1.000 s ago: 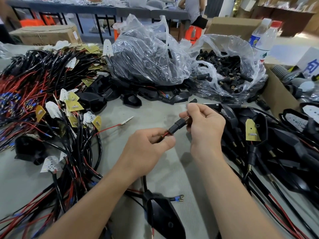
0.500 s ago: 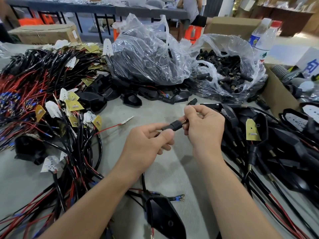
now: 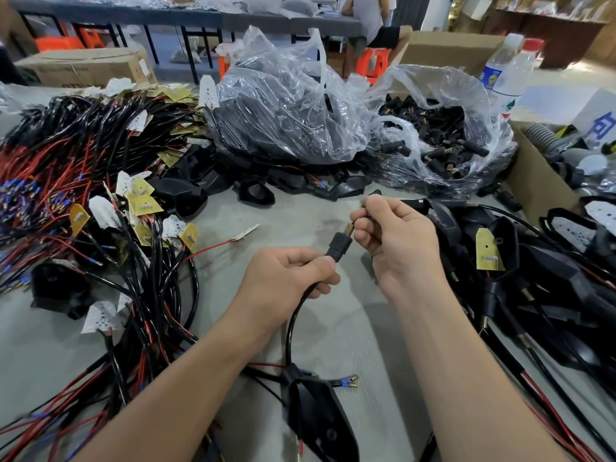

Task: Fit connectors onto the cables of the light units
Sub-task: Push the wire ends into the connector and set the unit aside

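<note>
Connector nearly seated on one cable; most of the batch is not yet done.

The left hand [image 3: 286,281] has its grip clamped round the black cable [image 3: 293,323] just behind the connector [image 3: 339,245]. The right hand [image 3: 396,241] has thumb and forefinger pinched together on the tip of the brass terminal [image 3: 348,232], which pokes out of the connector's front. Both are held just above the table [image 3: 333,328]. The cable loops down to its light unit [image 3: 316,415] lying near the front edge; that unit's other wire ends look bare. By my judgement this connector needs only a final pull. To the right lies a pile of fitted units [image 3: 533,295]. To the left a larger tangle of cables [image 3: 66,195] awaits connectors from the open bag [image 3: 443,138].
</note>
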Demonstrator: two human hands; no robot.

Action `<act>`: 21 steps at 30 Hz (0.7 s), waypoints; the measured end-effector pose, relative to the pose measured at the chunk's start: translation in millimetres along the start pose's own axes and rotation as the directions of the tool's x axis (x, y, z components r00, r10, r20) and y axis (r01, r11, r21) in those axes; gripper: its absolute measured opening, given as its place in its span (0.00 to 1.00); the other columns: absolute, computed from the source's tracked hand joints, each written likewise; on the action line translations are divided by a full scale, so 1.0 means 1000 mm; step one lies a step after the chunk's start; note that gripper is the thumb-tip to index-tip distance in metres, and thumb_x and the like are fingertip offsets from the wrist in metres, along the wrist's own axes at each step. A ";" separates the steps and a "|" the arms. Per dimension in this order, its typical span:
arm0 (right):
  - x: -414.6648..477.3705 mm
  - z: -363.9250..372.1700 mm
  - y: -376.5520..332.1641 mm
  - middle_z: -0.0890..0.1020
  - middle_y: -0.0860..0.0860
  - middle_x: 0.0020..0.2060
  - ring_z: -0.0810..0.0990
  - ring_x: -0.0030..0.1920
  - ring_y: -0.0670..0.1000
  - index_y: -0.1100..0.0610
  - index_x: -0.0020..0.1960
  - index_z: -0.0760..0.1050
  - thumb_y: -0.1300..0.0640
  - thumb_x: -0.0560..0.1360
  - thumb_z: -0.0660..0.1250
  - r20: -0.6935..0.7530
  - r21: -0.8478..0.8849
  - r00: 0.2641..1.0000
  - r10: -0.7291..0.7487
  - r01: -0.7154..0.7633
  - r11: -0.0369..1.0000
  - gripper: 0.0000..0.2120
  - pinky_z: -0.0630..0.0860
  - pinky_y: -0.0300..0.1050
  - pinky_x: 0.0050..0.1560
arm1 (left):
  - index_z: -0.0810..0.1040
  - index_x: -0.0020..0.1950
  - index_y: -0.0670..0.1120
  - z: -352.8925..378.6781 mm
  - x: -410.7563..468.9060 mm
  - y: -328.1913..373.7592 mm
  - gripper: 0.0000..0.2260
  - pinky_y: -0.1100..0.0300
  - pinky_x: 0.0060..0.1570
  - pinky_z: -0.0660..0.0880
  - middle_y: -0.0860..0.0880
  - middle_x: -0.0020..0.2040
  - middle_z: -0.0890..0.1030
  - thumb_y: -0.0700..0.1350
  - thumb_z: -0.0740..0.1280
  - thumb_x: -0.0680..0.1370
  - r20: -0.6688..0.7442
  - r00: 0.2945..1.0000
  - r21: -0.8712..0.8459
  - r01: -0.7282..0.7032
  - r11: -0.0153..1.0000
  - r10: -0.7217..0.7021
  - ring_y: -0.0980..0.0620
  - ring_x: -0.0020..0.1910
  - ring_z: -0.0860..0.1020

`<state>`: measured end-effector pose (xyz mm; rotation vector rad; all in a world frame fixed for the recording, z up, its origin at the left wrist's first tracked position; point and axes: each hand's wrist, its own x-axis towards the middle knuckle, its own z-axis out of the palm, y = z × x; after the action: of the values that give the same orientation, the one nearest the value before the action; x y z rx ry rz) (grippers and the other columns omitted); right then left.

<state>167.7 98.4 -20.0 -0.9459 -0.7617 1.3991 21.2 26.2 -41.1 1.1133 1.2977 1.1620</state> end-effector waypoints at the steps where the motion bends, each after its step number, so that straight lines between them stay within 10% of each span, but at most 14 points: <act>1: 0.000 0.001 -0.001 0.84 0.55 0.32 0.80 0.28 0.45 0.62 0.46 0.79 0.64 0.80 0.68 0.029 0.033 0.999 0.029 -0.030 0.999 0.04 0.78 0.36 0.31 | 0.88 0.45 0.50 0.000 -0.001 0.001 0.04 0.65 0.39 0.78 0.44 0.42 0.87 0.48 0.74 0.75 0.015 1.000 -0.029 0.009 1.000 -0.009 0.53 0.37 0.83; 8: -0.004 -0.001 -0.006 0.85 0.57 0.35 0.82 0.30 0.44 0.63 0.47 0.81 0.66 0.79 0.68 0.120 0.318 0.962 0.247 -0.273 0.908 0.04 0.79 0.33 0.31 | 0.86 0.44 0.42 -0.005 -0.005 0.012 0.12 0.63 0.37 0.78 0.38 0.42 0.86 0.48 0.69 0.80 0.203 0.976 -0.133 0.108 0.985 -0.080 0.50 0.36 0.83; 14: 0.006 -0.011 -0.020 0.85 0.57 0.32 0.84 0.30 0.47 0.67 0.46 0.79 0.67 0.77 0.70 -0.067 0.594 0.957 0.281 -0.188 0.782 0.03 0.80 0.35 0.30 | 0.87 0.42 0.46 -0.008 -0.016 0.015 0.17 0.61 0.40 0.79 0.44 0.38 0.86 0.50 0.60 0.79 0.579 0.801 -0.185 0.312 0.932 -0.153 0.50 0.35 0.83; 21: 0.008 -0.019 -0.019 0.85 0.57 0.39 0.86 0.37 0.50 0.65 0.51 0.79 0.68 0.80 0.66 -0.113 0.617 0.986 0.121 -0.026 0.787 0.03 0.83 0.39 0.39 | 0.84 0.35 0.47 -0.020 -0.005 0.020 0.18 0.60 0.38 0.76 0.47 0.32 0.81 0.51 0.61 0.79 0.353 0.907 -0.306 0.346 0.887 -0.232 0.51 0.30 0.80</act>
<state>193.7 106.1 -12.3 -0.5502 -0.1207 1.4906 1.8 22.9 -20.5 0.7554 0.9217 0.9096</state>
